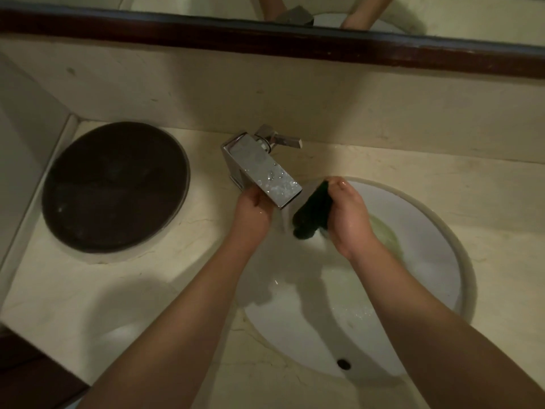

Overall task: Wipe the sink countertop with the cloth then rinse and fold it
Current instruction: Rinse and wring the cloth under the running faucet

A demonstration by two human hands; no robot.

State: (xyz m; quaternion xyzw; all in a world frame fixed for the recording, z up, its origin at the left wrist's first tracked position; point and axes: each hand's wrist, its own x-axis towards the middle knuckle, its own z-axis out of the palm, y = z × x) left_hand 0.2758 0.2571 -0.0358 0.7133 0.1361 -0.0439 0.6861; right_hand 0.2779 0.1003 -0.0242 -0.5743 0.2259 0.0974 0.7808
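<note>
A dark green cloth (312, 212), bunched into a roll, hangs over the white sink basin (427, 261) just right of the chrome faucet spout (262, 169). My right hand (349, 219) grips the cloth from the right side. My left hand (252, 212) sits under the left of the spout, its fingers hidden behind the metal, so its hold on the cloth is not visible. Water appears to fall from the spout beside the cloth. The beige countertop (124, 284) surrounds the basin.
A round dark brown lid or tray (115, 187) lies on the counter at the left. The faucet handle (284, 140) points right. A mirror with a dark wooden frame (265, 39) runs along the back wall. An overflow hole (343, 363) marks the basin's near side.
</note>
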